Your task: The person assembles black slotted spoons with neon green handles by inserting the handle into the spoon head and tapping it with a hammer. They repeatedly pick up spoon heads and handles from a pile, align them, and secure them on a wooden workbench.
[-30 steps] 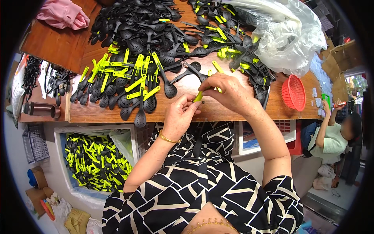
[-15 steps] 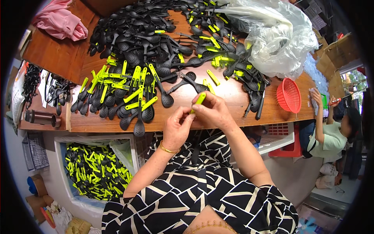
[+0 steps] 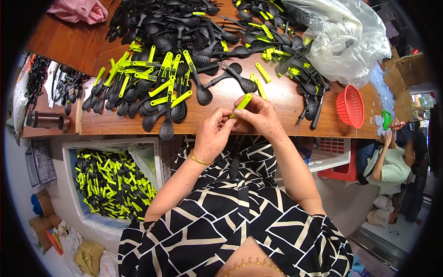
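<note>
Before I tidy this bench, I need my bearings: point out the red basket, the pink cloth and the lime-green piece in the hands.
Red basket (image 3: 352,107): head view, its slatted wall.
Pink cloth (image 3: 81,10): head view, middle of its visible folds.
Lime-green piece (image 3: 243,101): head view, its exposed upper part.

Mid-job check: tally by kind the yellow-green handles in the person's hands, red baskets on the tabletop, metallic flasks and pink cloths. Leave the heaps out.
Yellow-green handle, in the right hand with the left hand at its lower end: 1
Red basket: 1
Metallic flask: 1
Pink cloth: 1
Total: 4
</note>
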